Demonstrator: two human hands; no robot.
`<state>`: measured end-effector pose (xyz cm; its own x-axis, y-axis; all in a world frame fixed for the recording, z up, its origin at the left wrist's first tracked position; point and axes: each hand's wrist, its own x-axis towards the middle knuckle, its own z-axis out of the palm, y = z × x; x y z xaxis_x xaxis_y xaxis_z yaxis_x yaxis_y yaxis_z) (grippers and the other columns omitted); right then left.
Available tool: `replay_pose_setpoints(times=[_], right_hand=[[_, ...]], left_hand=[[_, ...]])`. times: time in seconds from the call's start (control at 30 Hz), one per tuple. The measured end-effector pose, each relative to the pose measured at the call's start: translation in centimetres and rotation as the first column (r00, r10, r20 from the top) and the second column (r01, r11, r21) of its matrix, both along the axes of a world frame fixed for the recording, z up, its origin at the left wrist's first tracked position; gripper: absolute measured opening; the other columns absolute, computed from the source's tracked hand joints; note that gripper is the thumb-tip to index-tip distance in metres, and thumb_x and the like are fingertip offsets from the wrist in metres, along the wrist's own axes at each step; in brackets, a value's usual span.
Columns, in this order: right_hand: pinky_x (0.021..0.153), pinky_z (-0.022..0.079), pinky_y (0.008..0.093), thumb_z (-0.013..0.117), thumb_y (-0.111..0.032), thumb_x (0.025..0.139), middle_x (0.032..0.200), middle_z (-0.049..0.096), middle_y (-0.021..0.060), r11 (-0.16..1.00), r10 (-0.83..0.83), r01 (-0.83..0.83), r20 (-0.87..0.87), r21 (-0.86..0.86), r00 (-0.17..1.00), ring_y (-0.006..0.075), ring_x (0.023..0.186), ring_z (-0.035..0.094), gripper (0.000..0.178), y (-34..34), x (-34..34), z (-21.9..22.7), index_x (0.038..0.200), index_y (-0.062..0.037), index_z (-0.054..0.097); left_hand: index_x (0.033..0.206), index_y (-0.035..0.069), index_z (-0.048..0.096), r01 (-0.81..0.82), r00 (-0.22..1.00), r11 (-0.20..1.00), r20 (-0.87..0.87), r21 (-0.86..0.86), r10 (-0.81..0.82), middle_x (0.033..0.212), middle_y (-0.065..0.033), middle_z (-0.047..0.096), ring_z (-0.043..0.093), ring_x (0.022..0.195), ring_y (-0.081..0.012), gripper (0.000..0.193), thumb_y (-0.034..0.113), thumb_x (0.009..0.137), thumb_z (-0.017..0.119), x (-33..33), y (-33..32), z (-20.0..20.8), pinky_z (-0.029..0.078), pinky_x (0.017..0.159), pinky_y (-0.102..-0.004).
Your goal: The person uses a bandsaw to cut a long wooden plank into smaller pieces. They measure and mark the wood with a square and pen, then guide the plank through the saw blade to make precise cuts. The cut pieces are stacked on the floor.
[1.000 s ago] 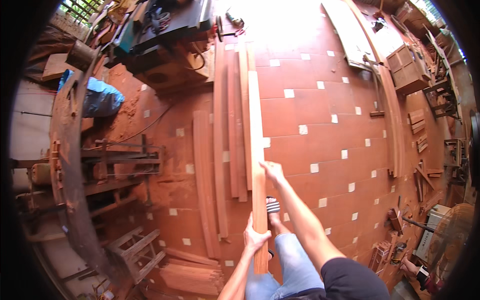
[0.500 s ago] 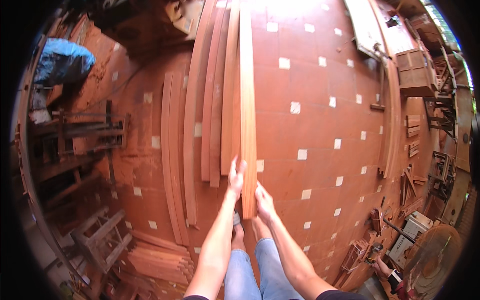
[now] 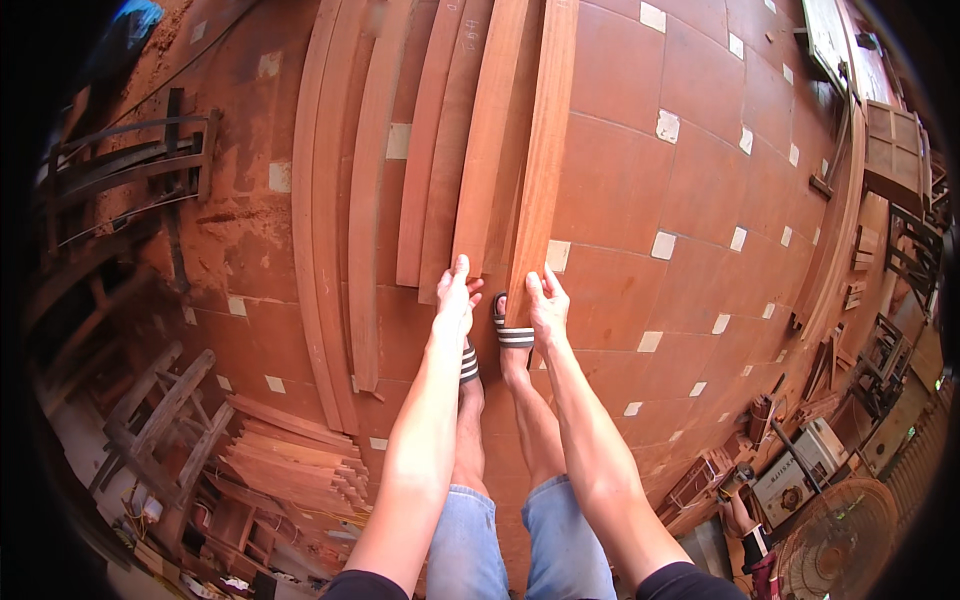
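A long reddish-brown wooden plank (image 3: 541, 170) runs away from me, its near end by my right foot. My right hand (image 3: 549, 312) is at that end, thumb over the edge, fingers along the right side. To its left lies another plank (image 3: 490, 150). Beside its near end is my left hand (image 3: 455, 305), with fingers apart and thumb raised; whether it touches the wood is hard to tell. Further left, several similar planks (image 3: 375, 220) lie side by side on the floor.
Red tiles with small pale insets make up the floor (image 3: 620, 200). At lower left are a stack of short boards (image 3: 290, 455) and a wooden frame (image 3: 170, 430). A round fan (image 3: 840, 540) and another person's arm (image 3: 738, 515) are at lower right. Long timber (image 3: 840, 230) lies along the right.
The plank has come down and towards me, its far part now beside the other planks. My left hand has left its side and moved to the neighbouring plank's end. My view has tilted nearer my feet.
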<state>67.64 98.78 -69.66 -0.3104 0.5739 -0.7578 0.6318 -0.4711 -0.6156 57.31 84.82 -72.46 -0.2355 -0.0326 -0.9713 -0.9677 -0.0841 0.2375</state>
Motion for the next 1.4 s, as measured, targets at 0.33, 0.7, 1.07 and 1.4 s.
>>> replay_pose_setpoints(times=[0.33,0.7,1.07,1.4], right_hand=[[0.118,0.045,0.0412,0.072,-0.034,0.106,0.149,0.061,0.0208,0.959,0.225,-0.231,0.056,0.162,0.973,0.0286,0.14,0.058,0.066,-4.6,-6.5,-1.4,0.16,-0.0022,0.051],[0.095,0.061,0.0448,0.07,-0.03,0.092,0.111,0.08,0.0184,0.845,0.45,-0.527,0.411,0.091,0.793,0.0338,0.107,0.078,0.033,-0.6,6.4,12.2,0.117,-0.0125,0.082],[0.105,0.059,0.046,0.071,-0.012,0.084,0.124,0.078,0.0191,0.97,-0.13,-0.003,0.53,0.241,0.838,0.0371,0.12,0.074,0.041,1.2,27.7,46.3,0.124,-0.0121,0.08],[0.085,0.062,0.0503,0.077,-0.037,0.084,0.099,0.08,0.0155,0.884,-0.441,0.247,0.535,0.397,0.72,0.037,0.097,0.078,0.025,-19.4,51.8,43.0,0.092,-0.0144,0.084]], left_hand=[[0.142,0.014,0.061,0.235,0.971,0.968,0.06,-0.085,-0.23,0.131,-0.0039,0.066,0.062,0.096,-0.0145,0.072,0.069,0.097,0.072,1.1,-5.3,0.9,0.049,0.076,-0.0336],[0.113,0.015,0.07,0.466,0.885,0.883,0.049,-0.067,-0.463,0.069,0.0085,0.052,0.043,0.05,-0.003,0.032,0.046,0.105,0.072,7.8,-18.2,15.4,0.032,0.041,-0.0223],[0.11,0.013,0.067,0.966,0.252,0.257,0.123,0.029,-0.96,0.085,-0.0059,0.065,0.061,0.063,-0.021,0.021,0.033,0.105,0.063,6.0,-23.4,39.9,0.05,0.052,-0.0372],[0.119,0.012,0.065,0.967,-0.249,-0.242,-0.094,-0.078,-0.964,0.093,-0.0086,0.066,0.063,0.071,-0.0235,0.026,0.034,0.105,0.063,9.3,-5.0,50.8,0.052,0.058,-0.0402]])
